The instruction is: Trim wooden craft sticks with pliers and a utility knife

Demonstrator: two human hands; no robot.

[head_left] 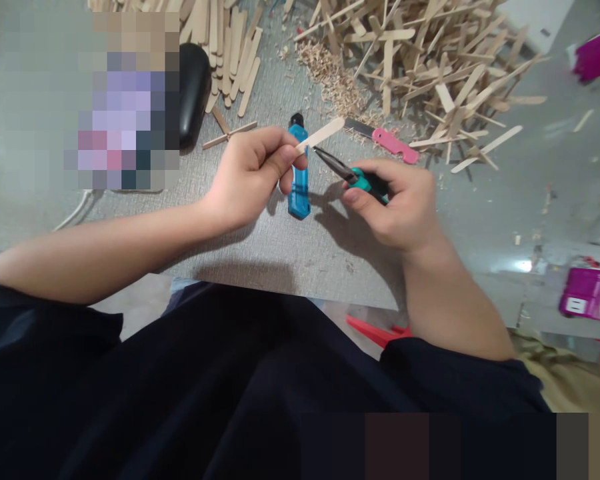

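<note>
My left hand [253,175] is closed around a flat wooden craft stick [324,133], which points up and to the right. My right hand [397,203] grips teal-handled pliers [350,175]; their dark tips sit just below the stick near my left thumb. A blue utility knife [299,180] lies on the grey mat [290,247] under and between both hands.
A pink-handled knife [393,145] lies beyond the hands. Heaps of wooden sticks [430,60] and shavings [330,73] cover the far mat, more sticks [230,47] at top centre. A black object [194,90] lies left. Magenta boxes [590,293] sit right, something red [375,331] at the mat's near edge.
</note>
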